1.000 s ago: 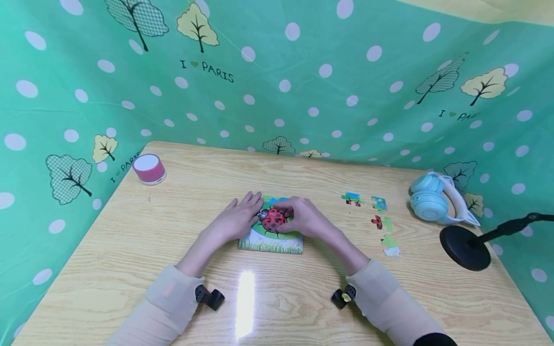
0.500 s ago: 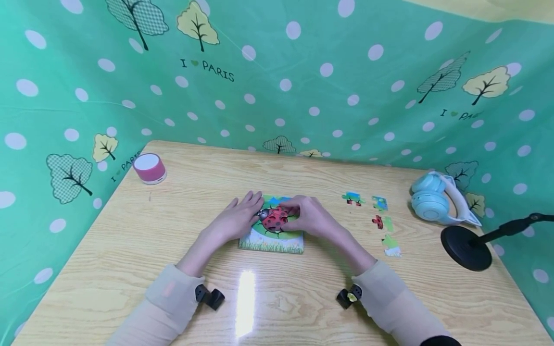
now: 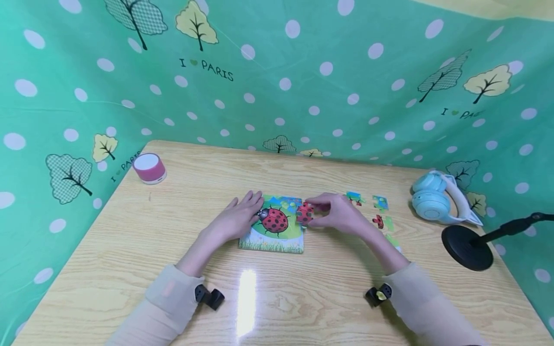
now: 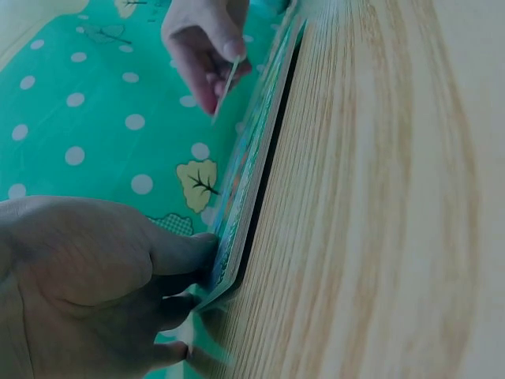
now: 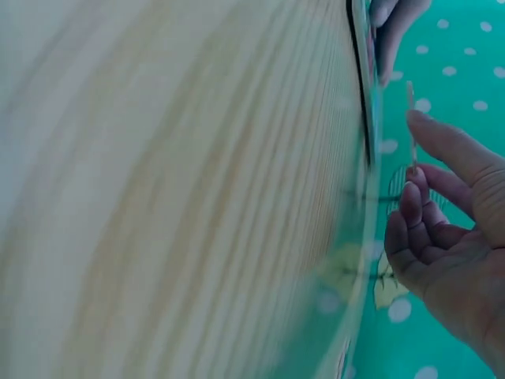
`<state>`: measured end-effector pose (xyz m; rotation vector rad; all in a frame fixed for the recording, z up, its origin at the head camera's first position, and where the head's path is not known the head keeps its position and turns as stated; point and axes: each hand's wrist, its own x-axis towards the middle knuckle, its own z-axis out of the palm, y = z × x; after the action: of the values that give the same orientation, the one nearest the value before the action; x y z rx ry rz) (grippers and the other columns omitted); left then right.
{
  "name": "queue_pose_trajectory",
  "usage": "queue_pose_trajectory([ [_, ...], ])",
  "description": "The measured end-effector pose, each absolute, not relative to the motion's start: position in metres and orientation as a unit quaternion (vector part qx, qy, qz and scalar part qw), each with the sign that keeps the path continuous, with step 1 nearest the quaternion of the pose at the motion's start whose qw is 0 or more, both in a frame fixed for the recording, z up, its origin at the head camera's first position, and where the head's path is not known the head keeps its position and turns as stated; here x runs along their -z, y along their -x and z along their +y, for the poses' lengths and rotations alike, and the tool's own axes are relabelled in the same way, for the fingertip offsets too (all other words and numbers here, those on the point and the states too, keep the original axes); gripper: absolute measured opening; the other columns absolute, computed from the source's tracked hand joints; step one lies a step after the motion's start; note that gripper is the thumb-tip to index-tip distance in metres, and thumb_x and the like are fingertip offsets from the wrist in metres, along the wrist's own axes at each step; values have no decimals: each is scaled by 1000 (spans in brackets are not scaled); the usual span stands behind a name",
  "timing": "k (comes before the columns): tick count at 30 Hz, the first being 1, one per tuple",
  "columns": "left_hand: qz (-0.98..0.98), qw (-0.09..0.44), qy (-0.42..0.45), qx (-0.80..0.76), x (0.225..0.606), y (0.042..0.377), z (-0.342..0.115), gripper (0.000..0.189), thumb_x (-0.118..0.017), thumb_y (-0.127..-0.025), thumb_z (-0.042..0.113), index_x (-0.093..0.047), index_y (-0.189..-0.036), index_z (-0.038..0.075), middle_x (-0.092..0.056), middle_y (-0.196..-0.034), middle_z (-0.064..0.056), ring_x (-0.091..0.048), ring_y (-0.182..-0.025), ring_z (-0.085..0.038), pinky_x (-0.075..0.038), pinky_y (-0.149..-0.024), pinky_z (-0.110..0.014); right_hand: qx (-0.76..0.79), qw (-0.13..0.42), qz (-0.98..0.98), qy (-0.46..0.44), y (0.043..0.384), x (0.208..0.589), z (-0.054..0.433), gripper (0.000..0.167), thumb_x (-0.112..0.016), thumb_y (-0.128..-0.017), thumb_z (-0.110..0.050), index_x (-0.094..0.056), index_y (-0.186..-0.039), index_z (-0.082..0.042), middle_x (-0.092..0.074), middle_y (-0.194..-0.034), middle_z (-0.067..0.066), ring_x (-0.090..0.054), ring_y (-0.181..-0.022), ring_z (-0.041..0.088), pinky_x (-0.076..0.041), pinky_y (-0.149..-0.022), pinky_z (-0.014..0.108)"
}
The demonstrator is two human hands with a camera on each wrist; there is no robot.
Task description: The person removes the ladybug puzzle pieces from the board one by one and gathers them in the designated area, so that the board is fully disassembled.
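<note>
A ladybug puzzle board (image 3: 272, 243) lies flat in the middle of the table, a big red ladybug printed on it. My left hand (image 3: 235, 218) rests along its left side with the fingers extended. In the left wrist view the thumb of that left hand (image 4: 102, 276) lies at the edge of the board (image 4: 251, 197). My right hand (image 3: 337, 214) pinches a red, black-spotted puzzle piece (image 3: 305, 214) beside the board's right edge. Edge-on, the puzzle piece (image 5: 411, 103) stands upright between thumb and fingers, raised above the table, in the right wrist view.
Loose puzzle pieces lie right of the board, among them a blue-green piece (image 3: 380, 203) and a red one (image 3: 378, 221). Light-blue headphones (image 3: 433, 202) and a black stand base (image 3: 467, 248) are farther right. A pink speaker (image 3: 149, 169) stands at the back left.
My right hand has lifted the red spotted puzzle piece off the board's picture and carried it right, past the edge. The printed ladybug is now uncovered. My left hand has stayed in place.
</note>
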<state>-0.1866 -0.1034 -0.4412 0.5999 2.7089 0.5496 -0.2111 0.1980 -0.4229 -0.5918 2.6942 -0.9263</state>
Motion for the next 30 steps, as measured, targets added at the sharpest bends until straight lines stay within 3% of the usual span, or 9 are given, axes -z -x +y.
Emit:
queue_pose_trajectory([
  [10, 945, 157, -209, -196, 441, 186, -104, 57, -44, -110, 18, -26, -162, 4, -13, -173, -14, -10, -162, -36, -10, -130, -62, 268, 67, 937, 216, 213, 428, 249, 62, -92, -76, -29, -71, -133, -16, -75, -124, 5, -69, -110, 22, -59, -95, 44],
  [18, 945, 155, -207, -200, 441, 185, -104, 56, -45, -110, 18, -28, -162, 3, -15, -173, -14, -10, -162, -36, -10, -130, -62, 255, 83, 943, 198, 211, 425, 288, 65, -89, -80, -37, -68, -136, -12, -71, -134, 13, -64, -127, 36, -53, -105, 56],
  [21, 945, 156, -206, -200, 441, 186, -104, 57, -44, -110, 19, -27, -162, 4, -14, -173, -14, -9, -162, -36, -9, -130, -61, 240, 73, 948, 196, 209, 424, 299, 64, -89, -79, -38, -70, -134, -12, -73, -128, 13, -68, -117, 34, -56, -98, 54],
  [27, 945, 159, -204, -200, 442, 185, -103, 58, -44, -110, 20, -25, -163, 5, -13, -173, -13, -9, -162, -35, -9, -130, -61, 228, 74, 952, 192, 208, 426, 317, 64, -89, -79, -39, -70, -133, -11, -74, -120, 12, -68, -104, 24, -57, -81, 34],
  [30, 945, 158, -204, -200, 442, 185, -103, 58, -44, -110, 20, -26, -162, 5, -13, -173, -13, -9, -162, -35, -9, -130, -61, 220, 76, 953, 192, 209, 427, 322, 63, -90, -79, -38, -71, -133, -10, -74, -123, 15, -68, -107, 28, -58, -84, 38],
])
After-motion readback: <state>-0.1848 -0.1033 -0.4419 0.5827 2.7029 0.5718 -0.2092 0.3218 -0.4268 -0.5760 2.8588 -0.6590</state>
